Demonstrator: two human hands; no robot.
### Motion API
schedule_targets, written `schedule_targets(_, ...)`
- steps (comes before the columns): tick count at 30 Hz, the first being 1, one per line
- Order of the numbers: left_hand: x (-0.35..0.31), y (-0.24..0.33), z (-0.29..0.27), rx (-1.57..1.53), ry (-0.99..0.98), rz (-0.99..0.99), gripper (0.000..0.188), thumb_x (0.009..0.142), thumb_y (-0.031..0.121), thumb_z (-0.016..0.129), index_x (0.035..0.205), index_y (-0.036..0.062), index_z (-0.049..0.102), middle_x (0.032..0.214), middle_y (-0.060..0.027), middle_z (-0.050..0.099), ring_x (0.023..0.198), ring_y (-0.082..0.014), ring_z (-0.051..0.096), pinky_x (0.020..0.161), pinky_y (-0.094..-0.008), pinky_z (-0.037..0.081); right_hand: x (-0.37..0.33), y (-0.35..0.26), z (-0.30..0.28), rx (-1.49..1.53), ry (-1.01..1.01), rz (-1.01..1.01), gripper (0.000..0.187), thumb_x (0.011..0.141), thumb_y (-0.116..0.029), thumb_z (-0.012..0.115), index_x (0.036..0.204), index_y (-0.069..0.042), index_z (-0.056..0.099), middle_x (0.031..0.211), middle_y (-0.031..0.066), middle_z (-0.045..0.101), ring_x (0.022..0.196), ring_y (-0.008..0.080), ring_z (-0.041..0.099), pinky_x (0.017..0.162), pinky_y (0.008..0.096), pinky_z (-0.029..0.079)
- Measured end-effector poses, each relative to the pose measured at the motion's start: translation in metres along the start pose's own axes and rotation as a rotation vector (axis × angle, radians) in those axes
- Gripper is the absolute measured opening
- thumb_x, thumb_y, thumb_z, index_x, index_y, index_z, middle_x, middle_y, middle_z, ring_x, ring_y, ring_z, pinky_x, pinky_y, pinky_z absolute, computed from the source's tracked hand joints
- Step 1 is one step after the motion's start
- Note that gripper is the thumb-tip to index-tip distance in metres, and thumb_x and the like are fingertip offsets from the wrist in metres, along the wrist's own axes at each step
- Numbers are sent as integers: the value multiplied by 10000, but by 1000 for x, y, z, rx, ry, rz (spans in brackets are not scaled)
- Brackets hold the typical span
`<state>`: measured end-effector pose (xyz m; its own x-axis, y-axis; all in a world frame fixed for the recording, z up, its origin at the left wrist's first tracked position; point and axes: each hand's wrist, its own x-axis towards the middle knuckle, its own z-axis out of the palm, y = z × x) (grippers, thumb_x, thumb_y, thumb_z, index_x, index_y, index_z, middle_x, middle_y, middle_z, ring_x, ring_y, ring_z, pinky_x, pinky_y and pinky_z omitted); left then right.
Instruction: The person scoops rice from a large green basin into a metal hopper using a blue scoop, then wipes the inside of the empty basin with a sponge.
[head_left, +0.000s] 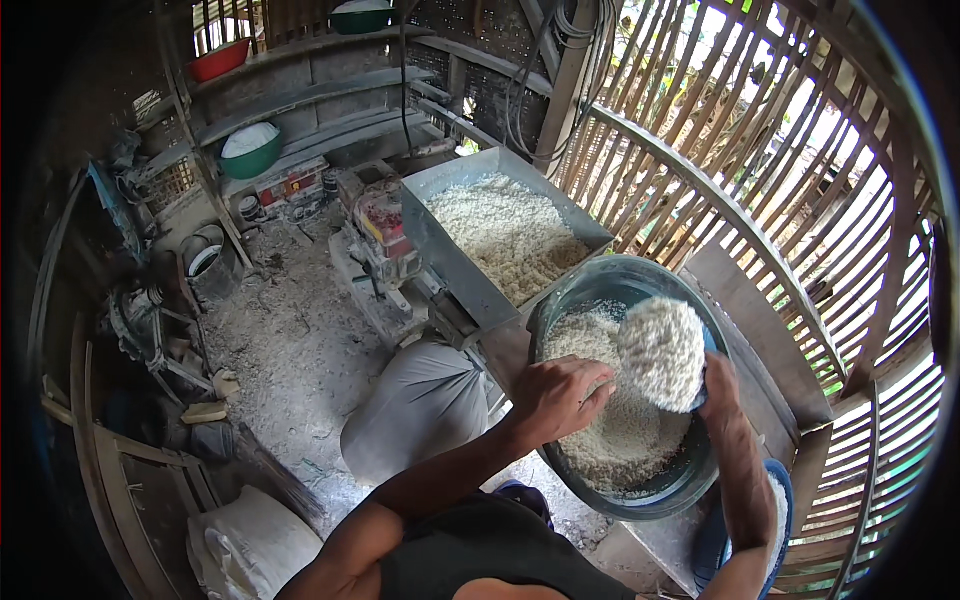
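Observation:
A large dark green round tub (pixel 640 507) stands in front of me, partly filled with pale, crumbly grain-like stuff (pixel 630 450). Over its right side my right hand (pixel 718 385) grips a blue scoop or bowl (pixel 704 378), mostly hidden by the heaped pale stuff (pixel 662 352) in it. My left hand (pixel 565 398) is over the tub's left rim, palm down, fingers loosely bent with the thumb apart, and holds nothing I can see. Beyond the tub, a slanted metal hopper tray (pixel 450 270) carries more of the same crumbly stuff (pixel 510 232).
A filled grey sack (pixel 415 410) stands left of the tub. A blue basin (pixel 782 520) of white stuff sits near my right forearm. Machinery (pixel 385 225) adjoins the tray. Slatted walls (pixel 740 170) close the right side; a green basin (pixel 252 155) sits at back left.

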<state>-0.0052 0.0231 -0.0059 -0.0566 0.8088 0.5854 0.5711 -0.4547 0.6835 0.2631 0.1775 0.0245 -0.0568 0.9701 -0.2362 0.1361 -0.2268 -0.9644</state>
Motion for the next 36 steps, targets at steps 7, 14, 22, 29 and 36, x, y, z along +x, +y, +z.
schedule_targets(7,-1,-2,-4,68,-9,-10,221,889,266,681,1009,81,692,926,-92,728,831,-262,704,742,-362,545,38,-116,107,79,-125,-151,214,879,-84,550,956,70,677,838,126,682,655,207,647,598,372,516)
schedule_targets(14,-1,-1,3,113,-14,-31,234,891,285,674,1008,87,712,925,-96,729,854,-261,702,777,-365,547,81,-194,197,-508,112,-848,266,856,-158,560,1002,1,715,697,85,664,601,187,613,595,366,489)
schedule_targets(22,-3,-1,1,81,22,-47,241,885,287,678,1011,85,717,931,-97,733,854,-257,705,774,-371,550,59,-246,239,-633,305,-1416,312,887,-229,566,1152,-124,692,746,188,691,689,358,689,680,480,539)
schedule_targets(29,1,1,0,99,13,-45,251,891,298,669,1012,83,715,937,-102,731,859,-268,704,785,-379,547,29,-175,263,-789,155,-1443,278,891,-186,576,1135,-113,686,806,208,687,737,411,663,690,504,526)
schedule_targets(36,-2,-1,-3,83,-4,-53,250,890,294,668,1016,80,700,913,-104,723,842,-279,698,766,-382,540,24,-179,153,-374,-82,-1033,309,949,-105,489,1186,15,647,882,106,735,644,132,684,502,244,471)
